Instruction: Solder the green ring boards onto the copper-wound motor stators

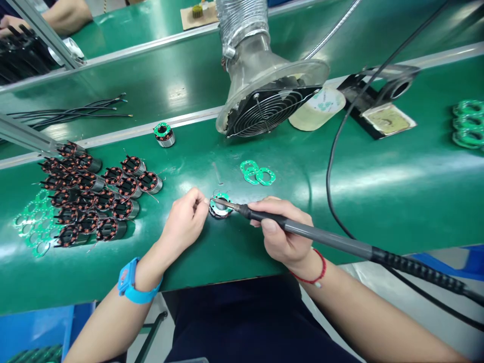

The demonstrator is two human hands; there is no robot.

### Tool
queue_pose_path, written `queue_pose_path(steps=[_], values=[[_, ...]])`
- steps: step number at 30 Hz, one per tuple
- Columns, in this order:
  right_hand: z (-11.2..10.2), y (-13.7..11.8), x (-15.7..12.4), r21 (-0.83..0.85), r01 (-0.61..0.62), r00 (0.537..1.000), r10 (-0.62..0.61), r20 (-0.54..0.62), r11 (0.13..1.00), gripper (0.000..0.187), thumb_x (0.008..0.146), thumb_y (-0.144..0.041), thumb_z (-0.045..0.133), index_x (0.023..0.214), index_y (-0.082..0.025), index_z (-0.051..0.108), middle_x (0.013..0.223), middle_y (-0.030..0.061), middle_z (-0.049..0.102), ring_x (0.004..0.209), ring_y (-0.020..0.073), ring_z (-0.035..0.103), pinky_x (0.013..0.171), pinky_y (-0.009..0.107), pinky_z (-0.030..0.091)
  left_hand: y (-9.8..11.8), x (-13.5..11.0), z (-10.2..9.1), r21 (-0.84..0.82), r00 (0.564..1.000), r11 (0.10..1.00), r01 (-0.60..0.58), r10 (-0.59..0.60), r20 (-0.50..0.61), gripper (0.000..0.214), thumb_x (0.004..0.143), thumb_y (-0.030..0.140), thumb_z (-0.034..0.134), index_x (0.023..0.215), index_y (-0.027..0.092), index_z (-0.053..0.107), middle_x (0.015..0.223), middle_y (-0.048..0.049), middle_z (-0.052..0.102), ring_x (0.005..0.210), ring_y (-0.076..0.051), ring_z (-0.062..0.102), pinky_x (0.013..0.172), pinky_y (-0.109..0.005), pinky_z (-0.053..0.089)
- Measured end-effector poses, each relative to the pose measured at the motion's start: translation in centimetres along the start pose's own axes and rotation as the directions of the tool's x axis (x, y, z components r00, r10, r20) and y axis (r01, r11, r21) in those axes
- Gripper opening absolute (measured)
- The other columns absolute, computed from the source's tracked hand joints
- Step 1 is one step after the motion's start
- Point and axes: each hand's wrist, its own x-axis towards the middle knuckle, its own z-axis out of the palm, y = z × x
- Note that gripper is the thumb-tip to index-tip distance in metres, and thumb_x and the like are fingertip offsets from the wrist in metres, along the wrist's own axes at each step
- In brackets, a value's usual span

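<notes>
My right hand (283, 229) is wrapped round the grey handle of a soldering iron (302, 231). Its tip rests on a small motor stator with a green ring board (221, 205), which sits on the green mat. My left hand (184, 218) is pinched close against the stator's left edge, fingers together; what it pinches is too thin to name, perhaps solder wire. A blue wrist strap is on my left wrist and a red cord on my right.
A cluster of wound stators (91, 194) and loose green ring boards (34, 222) lie at left. Two green rings (257, 173) and a lone stator (164, 134) lie beyond. A fume extractor fan (266, 108), tape roll (317, 107), iron stand (383, 103), black cable (333, 166). Another person's arm (56, 17) far left.
</notes>
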Motion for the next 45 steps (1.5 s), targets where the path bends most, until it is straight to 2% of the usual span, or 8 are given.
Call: queue_pose_path(steps=[9,13,18,23,28,33,38,45], values=[[-0.1,-0.2,0.1,-0.016,0.01,1.0,-0.01,-0.007,1.0,0.017,0.089,-0.031,0.053,0.098,-0.023,0.064,0.07,0.001,0.068,0.055,0.0158,0.061,0.056,0.034,0.052,0.4,-0.1,0.2,0.089,0.999,0.996,-0.027,0.031,-0.043,0.018,0.087,0.023,0.043,0.069,0.02,0.041,0.057,0.0062,0.04,0.053,-0.01,0.037,0.057,-0.024,0.029],[0.2,-0.2,0.2,-0.068,-0.026,1.0,0.025,-0.018,0.997,0.028,0.089,-0.027,0.054,0.117,-0.025,0.058,0.085,0.0028,0.072,0.071,0.0191,0.069,0.067,0.037,0.056,0.5,-0.1,0.4,0.126,0.997,0.991,-0.04,0.049,-0.063,0.018,0.084,0.019,0.044,0.067,0.021,0.038,0.057,0.0064,0.038,0.053,-0.01,0.036,0.057,-0.025,0.028],[1.0,0.1,0.8,-0.216,-0.117,0.976,0.153,0.156,0.969,0.043,0.089,-0.023,0.054,0.131,-0.025,0.044,0.115,0.0079,0.067,0.109,0.0237,0.063,0.094,0.043,0.05,0.7,0.2,0.6,0.072,0.997,0.997,-0.025,0.03,-0.065,0.02,0.081,0.016,0.044,0.064,0.02,0.035,0.056,0.0065,0.037,0.053,-0.01,0.035,0.056,-0.025,0.028],[1.4,0.3,0.8,-0.244,-0.22,0.926,0.281,0.251,0.944,0.052,0.085,-0.026,0.061,0.133,-0.024,0.04,0.12,0.0097,0.063,0.11,0.0246,0.061,0.094,0.045,0.05,-0.2,0.4,0.4,-0.154,0.999,0.988,0.02,-0.024,-0.025,0.007,0.08,0.014,0.044,0.085,0.02,0.045,0.078,0.002,0.052,0.068,-0.011,0.049,0.063,-0.024,0.039],[1.8,0.0,0.5,-0.241,-0.264,0.929,0.313,0.196,0.934,0.049,0.085,-0.025,0.06,0.131,-0.026,0.041,0.113,0.0077,0.064,0.104,0.0233,0.063,0.091,0.043,0.051,-0.5,-0.5,0.6,-0.077,0.978,0.985,-0.157,0.166,0.13,0.047,0.077,0.018,0.059,0.12,0.02,0.039,0.122,-0.0107,0.049,0.115,-0.023,0.047,0.099,-0.041,0.039],[2.1,-0.3,0.3,-0.357,-0.164,0.962,0.229,0.146,0.92,0.035,0.089,-0.029,0.055,0.123,-0.025,0.048,0.095,0.0051,0.067,0.089,0.0232,0.064,0.08,0.041,0.051,0.0,-1.0,1.8,0.072,0.982,0.98,-0.187,0.184,0.045,0.048,0.08,0.022,0.06,0.122,0.019,0.038,0.116,-0.0118,0.05,0.111,-0.028,0.046,0.097,-0.047,0.038],[1.9,-0.2,0.1,-0.428,-0.038,0.975,0.127,0.181,0.903,0.028,0.092,-0.029,0.051,0.119,-0.024,0.053,0.091,0.0055,0.068,0.082,0.0228,0.062,0.076,0.039,0.049,-0.1,-0.3,1.6,0.074,0.953,0.952,-0.298,0.293,0.073,0.04,0.081,0.021,0.058,0.119,0.02,0.044,0.114,-0.0104,0.05,0.109,-0.026,0.045,0.096,-0.045,0.039],[2.1,0.0,0.4,-0.328,-0.082,0.968,0.154,0.199,0.941,0.044,0.086,-0.032,0.059,0.127,-0.023,0.045,0.11,0.0088,0.066,0.101,0.0257,0.061,0.086,0.043,0.051,-0.7,0.2,1.4,-0.03,0.916,0.923,-0.383,0.384,0.114,0.048,0.081,0.016,0.056,0.126,0.02,0.037,0.122,-0.0108,0.049,0.116,-0.023,0.046,0.102,-0.043,0.038]])
